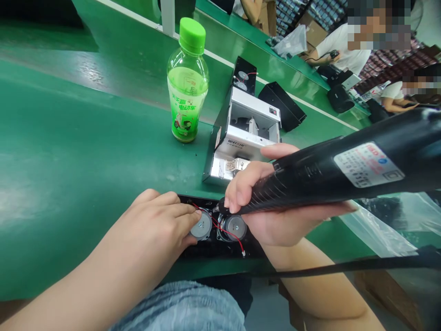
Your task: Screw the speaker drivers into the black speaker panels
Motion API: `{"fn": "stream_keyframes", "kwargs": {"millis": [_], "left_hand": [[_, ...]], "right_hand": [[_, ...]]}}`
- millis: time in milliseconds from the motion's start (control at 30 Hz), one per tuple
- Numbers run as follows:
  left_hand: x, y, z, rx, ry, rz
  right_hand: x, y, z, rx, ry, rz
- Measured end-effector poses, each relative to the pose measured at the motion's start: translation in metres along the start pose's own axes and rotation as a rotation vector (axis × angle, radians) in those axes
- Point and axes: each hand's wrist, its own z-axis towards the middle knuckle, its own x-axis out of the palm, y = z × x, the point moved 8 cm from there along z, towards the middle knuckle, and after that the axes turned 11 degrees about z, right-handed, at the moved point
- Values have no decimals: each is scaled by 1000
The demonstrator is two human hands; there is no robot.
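A black electric screwdriver [310,177] lies tilted in my right hand [280,225], with my fingers wrapped round its ridged grip. The tip points down and left, near the upper edge between two small round speakers; whether it touches a screw is too small to tell. My left hand [165,223] is closed on the left speaker [203,225], partly covering it. To its right sits the other speaker [237,226]. Both lie on a black panel [220,251] at the table's front edge. A red wire [230,232] crosses them and ends in a small white connector [244,253].
Beyond the panel stands a silver-and-black tape dispenser-like machine [255,110]. A green-capped bottle [188,92] is left of it. Behind are another black panel with speakers [245,76] and a black box [281,105]. Plastic bags [389,230] lie right. Other people sit across.
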Motion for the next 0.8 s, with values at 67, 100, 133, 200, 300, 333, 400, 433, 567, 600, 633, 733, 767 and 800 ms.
{"fn": "stream_keyframes", "kwargs": {"millis": [67, 100, 133, 200, 300, 333, 400, 433, 567, 600, 633, 733, 767, 800], "left_hand": [[1, 0, -1, -8, -5, 6], [1, 1, -1, -11, -5, 8], [2, 1, -1, -14, -4, 8], [2, 1, -2, -11, 2, 1], [3, 1, -2, -3, 9, 2], [3, 1, -2, 0, 7, 7], [3, 1, -2, 5, 0, 17], [3, 0, -3, 7, -2, 21], [5, 1, -1, 4, 24, 30], [7, 1, 0, -1, 41, 33], [8, 2, 1, -8, 60, 38], [11, 4, 4, -27, 136, 61], [12, 5, 5, -34, 163, 64], [13, 5, 6, -42, 192, 62]], "right_hand": [[0, 1, 0, -17, -7, 3], [1, 1, -1, -22, -1, 4], [2, 1, -1, -24, 7, 7], [3, 1, -2, -27, 26, 15], [2, 1, -2, -36, 34, 38], [1, 1, -2, -40, 35, 47], [1, 0, -2, -37, 38, 60], [1, -1, -2, -34, 43, 61], [5, -5, -1, -86, 54, 48], [6, -6, -1, -114, 58, 47], [7, -7, -1, -141, 66, 49], [10, -15, 1, -181, 114, 60], [10, -17, 2, -182, 129, 63], [10, -19, 2, -186, 142, 66]]}}
